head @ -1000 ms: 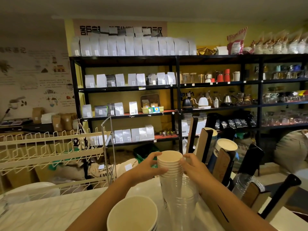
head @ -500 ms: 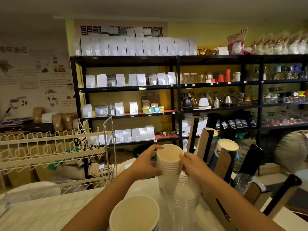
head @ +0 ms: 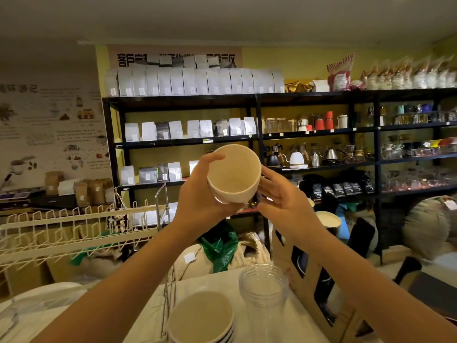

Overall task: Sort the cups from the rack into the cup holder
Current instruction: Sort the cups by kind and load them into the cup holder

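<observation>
A stack of white paper cups (head: 233, 173) is lifted high in the middle of the view, its mouth tipped toward me. My left hand (head: 197, 194) wraps its left side and base. My right hand (head: 279, 194) has its fingers spread beside the stack's right side, touching it lightly. Below stands a stack of clear plastic cups (head: 263, 288) on the white table. A second stack of wide paper cups (head: 201, 318) sits at the bottom centre. The cardboard cup holder (head: 309, 276) stands to the right, with a paper cup stack (head: 329, 217) in it.
A white wire rack (head: 74, 233) stands on the left of the table (head: 123, 315). Black shelves (head: 257, 139) with bags, kettles and glassware fill the back wall. Sacks and a green bag (head: 220, 246) lie on the floor behind the table.
The paper cup stack has come up out of the clear plastic cups and now tilts toward me. Both hands rose with it; the right hand has loosened its hold.
</observation>
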